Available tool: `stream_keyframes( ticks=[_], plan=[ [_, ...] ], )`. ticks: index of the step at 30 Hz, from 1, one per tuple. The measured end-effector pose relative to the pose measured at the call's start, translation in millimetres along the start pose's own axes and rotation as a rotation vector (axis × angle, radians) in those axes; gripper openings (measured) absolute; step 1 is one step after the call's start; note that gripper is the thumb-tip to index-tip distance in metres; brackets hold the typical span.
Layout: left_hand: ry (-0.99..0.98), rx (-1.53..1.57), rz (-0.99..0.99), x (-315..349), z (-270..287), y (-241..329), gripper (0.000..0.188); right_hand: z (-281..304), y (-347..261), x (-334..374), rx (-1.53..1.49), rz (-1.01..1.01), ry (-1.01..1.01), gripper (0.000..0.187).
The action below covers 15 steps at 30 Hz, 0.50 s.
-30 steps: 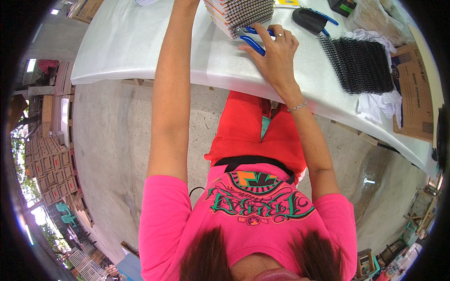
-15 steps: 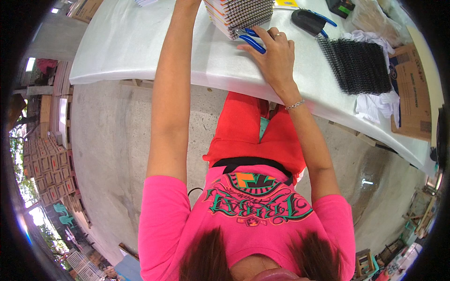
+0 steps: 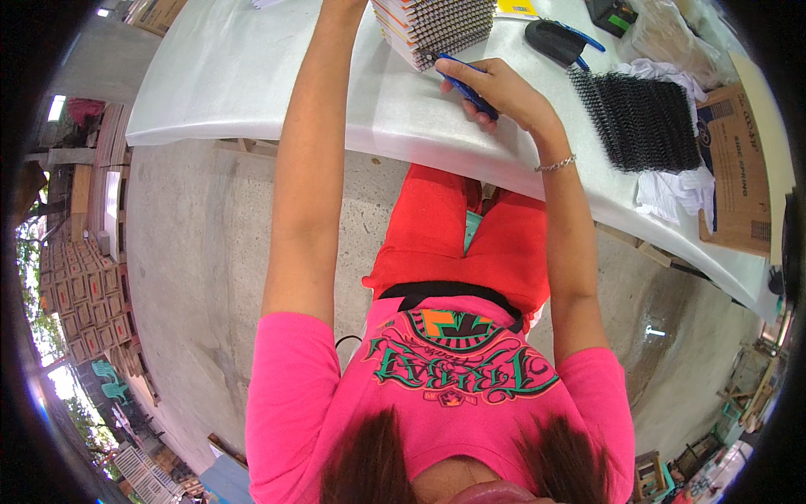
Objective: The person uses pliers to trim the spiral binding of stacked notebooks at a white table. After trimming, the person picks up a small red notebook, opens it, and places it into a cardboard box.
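Note:
A stack of coil-bound notebooks [image 3: 438,27] stands on the white-covered table at the top of the view, its coil edges facing me. My right hand [image 3: 514,94] is closed around blue-handled wire cutters [image 3: 470,89], whose tip lies at the near lower corner of the stack. Whether the jaws touch a coil is too small to tell. My left arm reaches up to the stack's left side. Only the wrist and the base of my left hand [image 3: 342,7] show; its fingers are cut off by the upper edge.
Right of the stack lie a black pouch [image 3: 550,44] with a blue-handled tool, and a pile of black plastic coils [image 3: 640,118]. White cloth [image 3: 678,191], a cardboard box [image 3: 737,164] and a clear plastic bag [image 3: 678,49] sit farther right. The table's front edge [image 3: 369,141] runs before me.
My right hand has turned and wrapped its fingers around the cutters, which had lain with handles spread; the handles now look pressed together. My left arm has barely moved.

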<state>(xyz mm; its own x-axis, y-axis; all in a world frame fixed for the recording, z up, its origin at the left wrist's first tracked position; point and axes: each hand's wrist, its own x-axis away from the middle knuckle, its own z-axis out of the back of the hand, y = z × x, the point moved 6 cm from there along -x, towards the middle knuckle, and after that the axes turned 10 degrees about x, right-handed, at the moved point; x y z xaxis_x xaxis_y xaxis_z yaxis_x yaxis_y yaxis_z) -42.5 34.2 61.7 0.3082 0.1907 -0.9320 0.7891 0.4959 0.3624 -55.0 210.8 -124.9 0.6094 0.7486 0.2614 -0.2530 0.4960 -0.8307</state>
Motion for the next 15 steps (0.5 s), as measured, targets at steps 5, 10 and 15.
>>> stream_keyframes(
  ticks=[5,10,15],
  plan=[
    [-0.002,-0.029,-0.033,-1.2,0.2,-2.5,0.053,0.8,8.4,-4.6,0.17,0.039,0.117,0.06],
    [-0.016,-0.039,-0.032,0.4,-0.1,2.8,0.053,2.6,-1.1,25.1,0.535,0.211,0.623,0.065],
    [0.002,-0.041,-0.027,0.5,-0.2,-0.6,0.053,-12.2,11.0,26.9,0.63,0.259,0.779,0.065]
  ],
)
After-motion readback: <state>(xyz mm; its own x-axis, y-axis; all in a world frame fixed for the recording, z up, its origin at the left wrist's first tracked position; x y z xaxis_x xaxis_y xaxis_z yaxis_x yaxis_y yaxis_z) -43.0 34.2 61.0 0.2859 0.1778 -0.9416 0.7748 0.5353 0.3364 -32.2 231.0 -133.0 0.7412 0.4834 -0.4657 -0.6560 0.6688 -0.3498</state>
